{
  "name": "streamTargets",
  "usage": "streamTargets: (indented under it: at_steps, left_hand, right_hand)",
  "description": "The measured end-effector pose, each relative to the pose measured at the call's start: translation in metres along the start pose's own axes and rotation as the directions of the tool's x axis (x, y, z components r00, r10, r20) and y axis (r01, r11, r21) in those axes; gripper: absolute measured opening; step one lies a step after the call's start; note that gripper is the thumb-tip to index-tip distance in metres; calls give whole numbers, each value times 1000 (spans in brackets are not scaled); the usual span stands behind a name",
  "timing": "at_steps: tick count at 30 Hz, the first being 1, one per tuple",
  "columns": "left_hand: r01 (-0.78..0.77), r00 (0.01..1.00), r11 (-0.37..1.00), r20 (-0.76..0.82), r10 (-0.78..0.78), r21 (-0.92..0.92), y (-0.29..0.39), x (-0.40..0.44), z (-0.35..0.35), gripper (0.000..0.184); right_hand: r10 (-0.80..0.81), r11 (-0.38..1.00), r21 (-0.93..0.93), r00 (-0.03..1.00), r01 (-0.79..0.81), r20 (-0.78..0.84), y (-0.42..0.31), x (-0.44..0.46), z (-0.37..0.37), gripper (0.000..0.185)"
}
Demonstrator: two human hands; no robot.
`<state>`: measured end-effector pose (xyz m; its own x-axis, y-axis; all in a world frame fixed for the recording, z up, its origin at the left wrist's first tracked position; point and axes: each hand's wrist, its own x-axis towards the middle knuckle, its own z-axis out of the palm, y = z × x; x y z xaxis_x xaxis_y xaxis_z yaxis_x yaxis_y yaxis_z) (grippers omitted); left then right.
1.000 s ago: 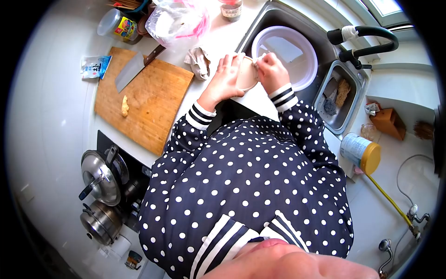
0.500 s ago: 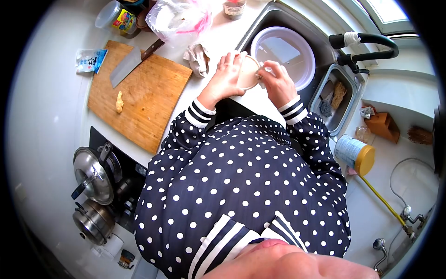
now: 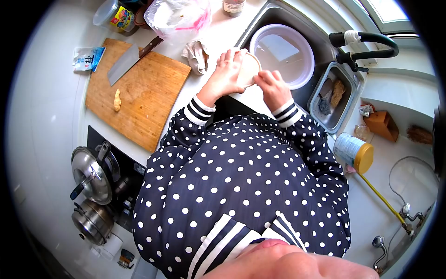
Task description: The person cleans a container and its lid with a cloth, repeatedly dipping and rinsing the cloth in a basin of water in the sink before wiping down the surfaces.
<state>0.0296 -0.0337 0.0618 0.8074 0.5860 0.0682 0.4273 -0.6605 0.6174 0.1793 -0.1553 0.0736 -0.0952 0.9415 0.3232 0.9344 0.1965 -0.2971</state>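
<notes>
My left hand (image 3: 225,76) is wrapped round the side of a shallow, round, pale dish or lid (image 3: 249,69), near the counter's front edge. Fingers of my right hand (image 3: 274,89) are pinched together at the dish's right rim; whatever they hold is hidden. A crumpled cloth (image 3: 196,56) lies left of my left hand. Beyond my right hand, a white basin (image 3: 304,79) of water stands in the sink (image 3: 260,28). On the wooden cutting board (image 3: 155,100) to the left are a cleaver (image 3: 123,64) and a piece of ginger (image 3: 117,100).
A blue-and-white packet (image 3: 87,59), a clear plastic bag (image 3: 179,18) and jars stand around the board. Pots (image 3: 93,222) sit at lower left. The black faucet (image 3: 371,39) arches over the sink's right side, by a small steel basket (image 3: 332,118) with scrubbers.
My right hand has shifted slightly left and down along the dish's rim. White material that showed between its fingers is now out of sight. My left hand keeps its hold.
</notes>
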Motion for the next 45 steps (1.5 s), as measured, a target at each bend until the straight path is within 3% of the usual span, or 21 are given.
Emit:
streamTargets:
  at_steps: [11,17,23,25,27,29,32,33,35,37,41,45]
  left_hand:
    - [-13,999,999,-29,14,32,-4,0,6,96]
    - [-16,999,998,-47,19,53,-4,0,8,93]
    - [29,998,998,-57,-26,59,1,0,9,95]
    - [93,993,990,-78,-85,106,9,0,11,97]
    - [190,979,963,-115,-171,190,24,-2,15,100]
    - [317,947,920,-134,-292,231,45,-5,15,102]
    - [340,932,906,-214,-291,253,51,-10,27,98]
    - [317,932,909,-266,-246,270,46,-11,34,96]
    - [267,930,924,-324,-173,272,41,-11,41,94]
    - [212,934,947,-336,-123,243,37,-10,42,93]
    - [221,942,964,-289,-172,145,39,-8,38,94]
    - [201,946,970,-285,-156,136,36,-10,38,97]
  right_hand:
    - [-9,998,55,1000,9,-4,-15,-5,4,24]
    - [22,993,-115,1000,-24,-13,-15,-1,7,15]
    - [-41,987,-158,996,29,-77,-1,-9,12,20]
    - [35,999,-32,994,-39,-107,21,1,5,20]
    - [212,970,148,970,-195,-116,40,4,5,17]
    - [506,792,427,861,-437,-58,43,4,3,15]
    - [682,559,626,731,-543,25,15,1,-3,21]
    - [632,628,606,775,-488,-32,12,-8,7,20]
    - [455,848,397,866,-351,-206,-5,-19,15,21]
    - [470,849,382,853,-365,-228,-16,-21,16,19]
    - [416,900,276,851,-337,-321,5,3,24,11]
    - [475,864,289,858,-412,-196,-3,-6,17,10]
